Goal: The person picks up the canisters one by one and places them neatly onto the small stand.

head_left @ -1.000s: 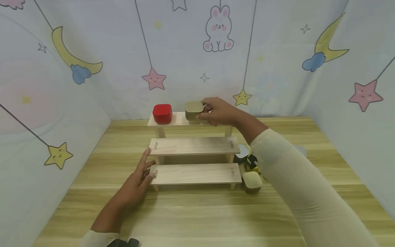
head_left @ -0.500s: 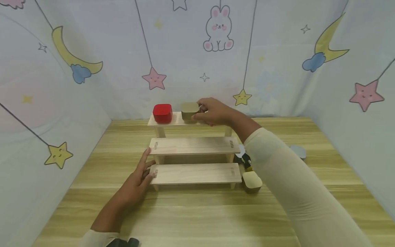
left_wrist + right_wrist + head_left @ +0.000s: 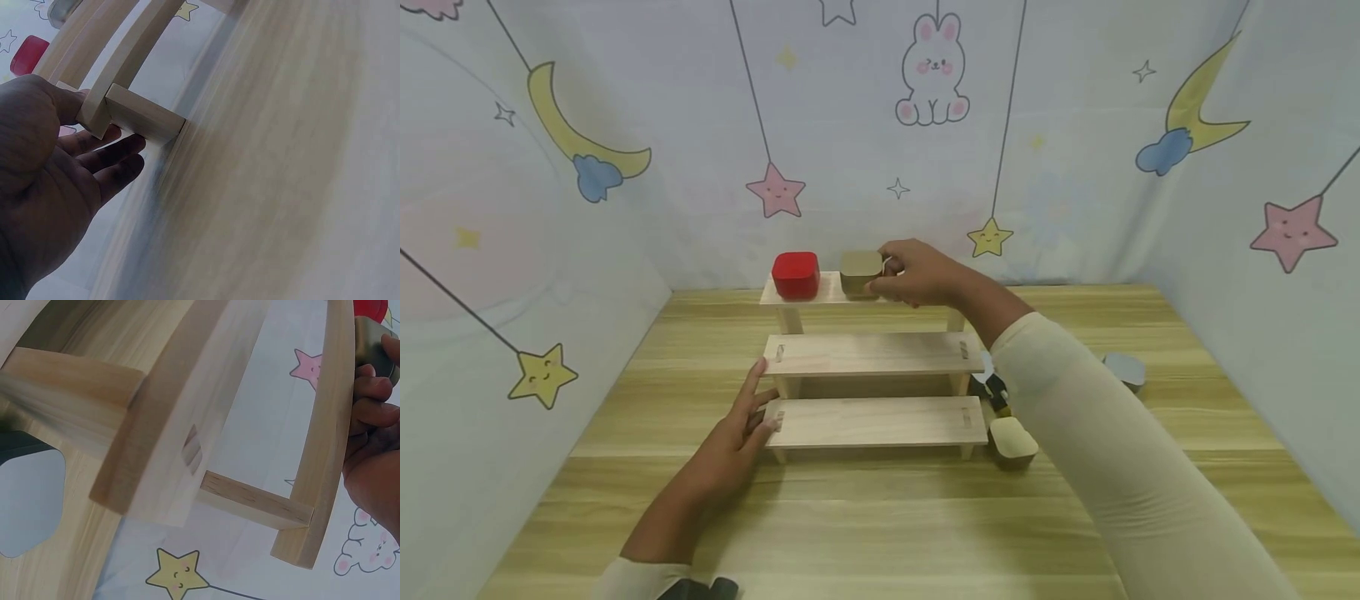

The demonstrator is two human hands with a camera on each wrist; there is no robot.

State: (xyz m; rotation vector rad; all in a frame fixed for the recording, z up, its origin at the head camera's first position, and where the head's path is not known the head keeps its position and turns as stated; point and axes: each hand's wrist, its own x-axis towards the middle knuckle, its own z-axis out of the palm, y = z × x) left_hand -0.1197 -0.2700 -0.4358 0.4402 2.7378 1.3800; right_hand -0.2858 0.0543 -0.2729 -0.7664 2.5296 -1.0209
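Observation:
A three-tier wooden stepped stand point(image 3: 872, 354) stands on the table. On its top tier, at the left, sits a red rounded-square tin point(image 3: 796, 276). Beside it, slightly apart, is an olive-beige rounded-square tin point(image 3: 860, 272). My right hand point(image 3: 925, 272) pinches this olive tin at its right side, thumb in front; the right wrist view shows the fingers point(image 3: 373, 387) bent below the tin point(image 3: 370, 344). My left hand point(image 3: 735, 442) rests against the stand's left end, index finger at the middle tier and thumb at the lowest. In the left wrist view its other fingers point(image 3: 119, 165) extend loosely beside a leg.
Right of the stand lies a beige-topped tin point(image 3: 1013, 442), with dark and yellow items point(image 3: 992, 392) partly hidden behind it. A pale grey-topped tin point(image 3: 1124, 370) sits farther right. Printed fabric walls point(image 3: 850, 125) enclose the table's back and sides.
My right hand has moved the olive tin a little left along the top tier, nearer the red tin, then stayed almost still. My left hand has not moved.

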